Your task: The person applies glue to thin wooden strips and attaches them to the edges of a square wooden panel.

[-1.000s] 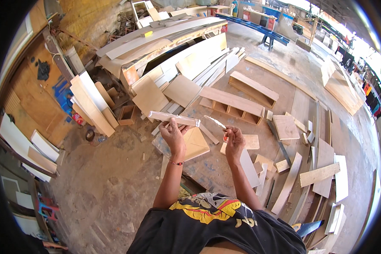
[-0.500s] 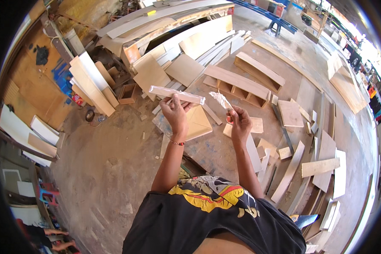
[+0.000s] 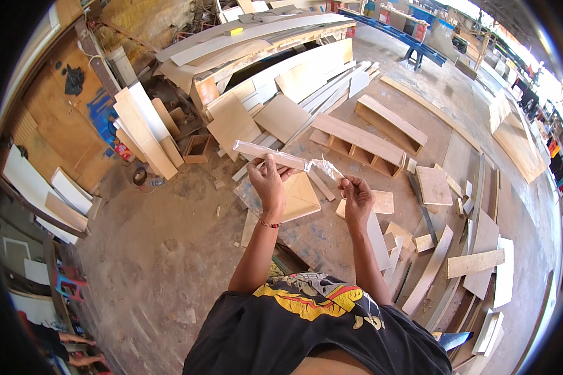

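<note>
Left hand (image 3: 268,181) grips a narrow wood strip (image 3: 270,154) at frame centre. Right hand (image 3: 355,190) pinches clear plastic film (image 3: 324,167) peeling off the strip's end

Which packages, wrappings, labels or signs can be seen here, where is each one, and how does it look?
Clear plastic wrap: crinkled, transparent, peeled off the right end of the wood strip; the right hand pinches it, the left hand holds the strip.
Small red package: on the floor at the foot of the leaning boards, left of the hands; too small to describe further.
No signs or screens are visible.
</note>
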Available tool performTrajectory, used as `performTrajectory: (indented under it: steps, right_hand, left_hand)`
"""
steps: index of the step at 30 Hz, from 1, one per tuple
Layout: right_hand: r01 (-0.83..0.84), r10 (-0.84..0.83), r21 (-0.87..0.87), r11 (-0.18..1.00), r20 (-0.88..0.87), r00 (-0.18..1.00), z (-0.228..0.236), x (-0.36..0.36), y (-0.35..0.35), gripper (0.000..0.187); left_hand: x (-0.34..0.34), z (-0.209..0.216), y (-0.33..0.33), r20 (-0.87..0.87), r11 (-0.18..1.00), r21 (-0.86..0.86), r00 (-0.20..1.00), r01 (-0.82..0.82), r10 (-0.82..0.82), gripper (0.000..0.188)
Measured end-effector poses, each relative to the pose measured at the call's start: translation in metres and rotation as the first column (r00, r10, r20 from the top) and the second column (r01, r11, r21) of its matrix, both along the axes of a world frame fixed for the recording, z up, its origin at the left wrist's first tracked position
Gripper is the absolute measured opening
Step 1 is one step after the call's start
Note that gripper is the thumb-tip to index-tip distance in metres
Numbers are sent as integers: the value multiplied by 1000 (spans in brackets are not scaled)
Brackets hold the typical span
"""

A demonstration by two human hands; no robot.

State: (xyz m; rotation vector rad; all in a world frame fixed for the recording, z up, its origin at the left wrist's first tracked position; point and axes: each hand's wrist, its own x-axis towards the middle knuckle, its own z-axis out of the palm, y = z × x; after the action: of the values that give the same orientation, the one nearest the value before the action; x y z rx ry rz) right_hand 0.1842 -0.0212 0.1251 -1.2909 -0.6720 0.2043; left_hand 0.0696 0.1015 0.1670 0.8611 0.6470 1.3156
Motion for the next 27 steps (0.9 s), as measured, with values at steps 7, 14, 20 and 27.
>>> performTrajectory:
  steps: [7,14,20,27]
  right_hand:
    - [-9,10,-24,1000,11,1000,-3,1,-2,14]
    - [-91,91,-2,996,-18,996,-6,5,-3,14]
    - [-91,93,-99,991,16,996,-11,5,1,14]
    - [-331,327,-34,943,-93,941,-5,9,-6,12]
  left_hand:
    - [4,0,0,3,1000,-17,1000,-3,3,26]
    - [-1,-9,7,1,999,30,1000,24,-24,28]
    - [0,-13,1,-71,1000,15,997,26,-25,27]
    - [-7,-18,-1,-132,997,67,991,40,-31,16]
